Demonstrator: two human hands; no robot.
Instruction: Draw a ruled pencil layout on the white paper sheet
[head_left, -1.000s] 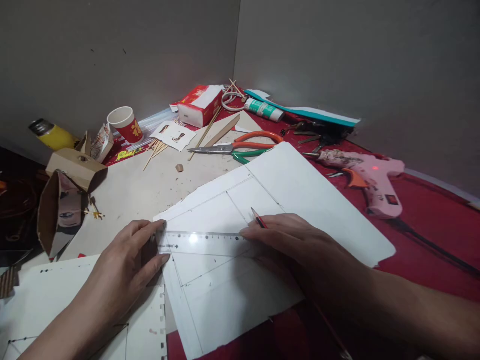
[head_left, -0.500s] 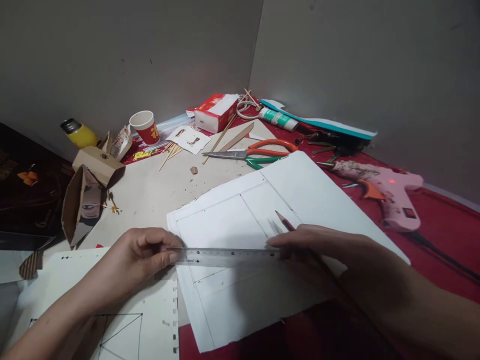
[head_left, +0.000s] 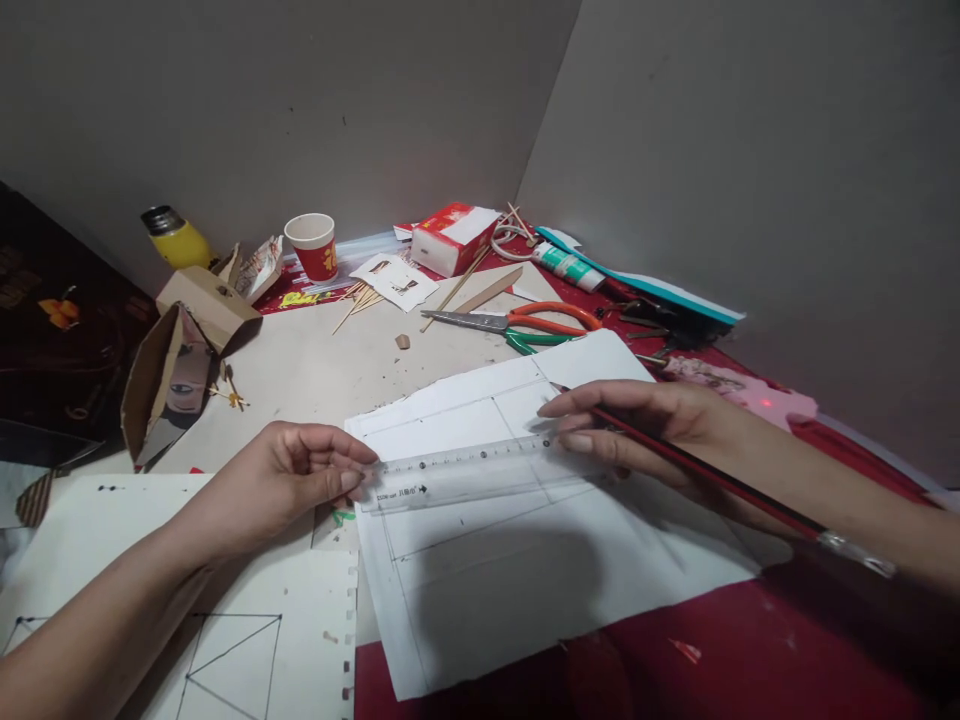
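Across the white sheet [head_left: 525, 560] with its pencilled lines lies a clear ruler [head_left: 469, 472], its near end pinched by the left hand [head_left: 289, 480]. The right hand [head_left: 637, 425] steadies the far end with its fingertips while gripping a red pencil [head_left: 712, 480]. With only 2 light holds, the ruler could pivot and skew any line.

I'm seeing a clear, glossy plastic ruler [head_left: 472, 470] lying on matt white paper [head_left: 525, 560]; the pencil [head_left: 712, 480] is looking lacquered red, and the scissors [head_left: 517, 325] are showing dull metal blades.
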